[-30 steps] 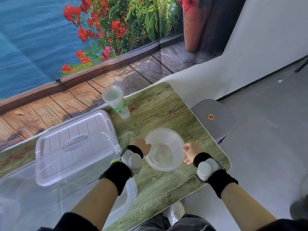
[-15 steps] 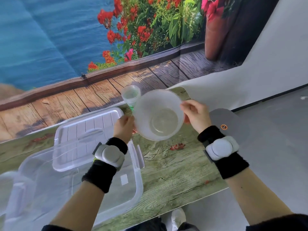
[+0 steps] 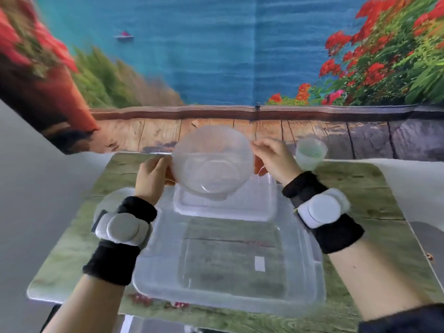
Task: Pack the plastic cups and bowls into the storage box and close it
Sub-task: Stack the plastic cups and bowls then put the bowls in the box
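Note:
A clear plastic bowl [image 3: 212, 162] is held in the air between both hands, tilted toward me, over the far end of the open clear storage box [image 3: 165, 265]. My left hand [image 3: 152, 175] grips its left rim and my right hand [image 3: 272, 158] grips its right rim. The box's clear lid [image 3: 249, 207] rests on the far part of the box, below the bowl. A clear plastic cup [image 3: 310, 153] stands on the table just right of my right hand.
The box takes up the middle of a small green wood-print table [image 3: 374, 212]. Something pale [image 3: 108, 203] lies half hidden behind my left wrist. A printed sea-and-flowers backdrop [image 3: 216, 56] hangs behind the table. Grey floor [image 3: 36, 212] lies on the left.
Both hands lifted the bowl off the table's right side and carried it left over the box and lid. My view swung left, so the box now sits centred.

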A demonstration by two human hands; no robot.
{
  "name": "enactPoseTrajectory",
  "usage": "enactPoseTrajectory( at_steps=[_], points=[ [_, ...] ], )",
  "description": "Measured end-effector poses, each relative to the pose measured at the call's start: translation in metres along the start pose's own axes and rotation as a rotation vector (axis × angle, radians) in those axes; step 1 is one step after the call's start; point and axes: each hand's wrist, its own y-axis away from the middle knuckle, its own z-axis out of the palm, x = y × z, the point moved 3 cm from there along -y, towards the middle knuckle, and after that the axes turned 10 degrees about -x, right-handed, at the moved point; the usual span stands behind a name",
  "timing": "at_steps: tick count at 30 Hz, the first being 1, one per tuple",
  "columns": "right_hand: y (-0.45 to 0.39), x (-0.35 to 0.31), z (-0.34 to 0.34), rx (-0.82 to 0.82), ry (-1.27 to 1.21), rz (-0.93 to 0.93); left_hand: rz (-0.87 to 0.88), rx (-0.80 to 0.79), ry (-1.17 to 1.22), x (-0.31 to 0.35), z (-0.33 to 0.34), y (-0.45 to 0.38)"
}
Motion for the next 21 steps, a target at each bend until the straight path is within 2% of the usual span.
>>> enactPoseTrajectory(
  at_steps=[2, 6, 11, 15, 21],
  points=[
    [-0.022, -0.012, 0.028, -0.038, 0.062, 0.003, 0.004, 0.02, 0.024, -0.007, -0.031, -0.004],
    [-0.072, -0.038, 0.136, -0.141, 0.171, -0.002, -0.008, 0.098, -0.024, -0.037, -0.133, -0.02],
    [-0.113, -0.031, 0.249, -0.415, 0.25, 0.183, -0.159, 0.207, -0.003, -0.099, -0.227, -0.042],
    [-0.132, -0.001, 0.308, -0.511, 0.326, 0.352, -0.34, 0.144, -0.006, -0.158, -0.256, -0.057],
    [-0.147, 0.05, 0.337, -0.647, 0.471, 0.609, -0.561, 0.024, -0.055, -0.223, -0.251, -0.065]
  ],
)
